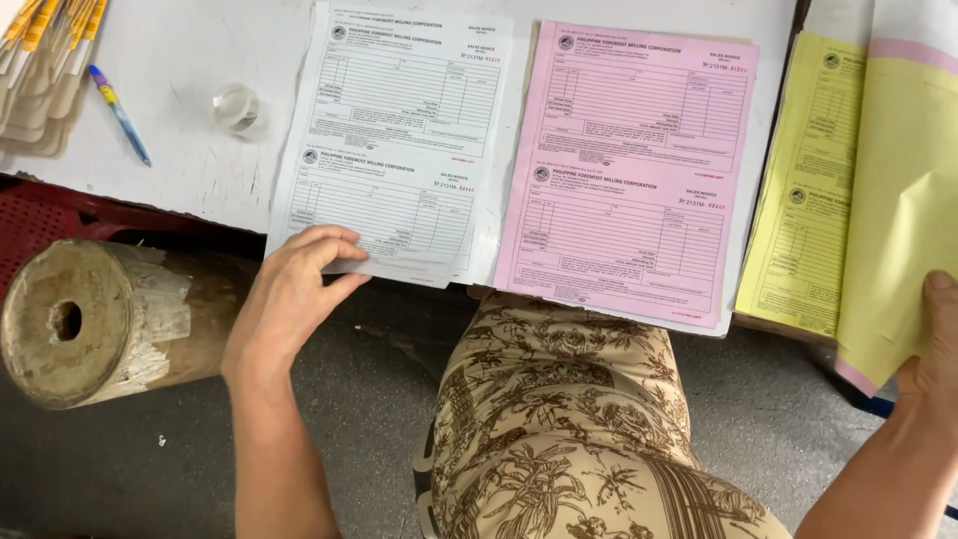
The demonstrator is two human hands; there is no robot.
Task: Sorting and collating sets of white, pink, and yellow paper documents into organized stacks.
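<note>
White tabletop above grey floor; hands: left pinching white forms, right gripping yellow sheets.

Single view, head-mounted. The camera looks steeply down from the person's head, facing forward over the lap to the near edge of the white tabletop. Range is close, about arm's reach. The floor fills the lower frame. No second view shares the scene.
</note>
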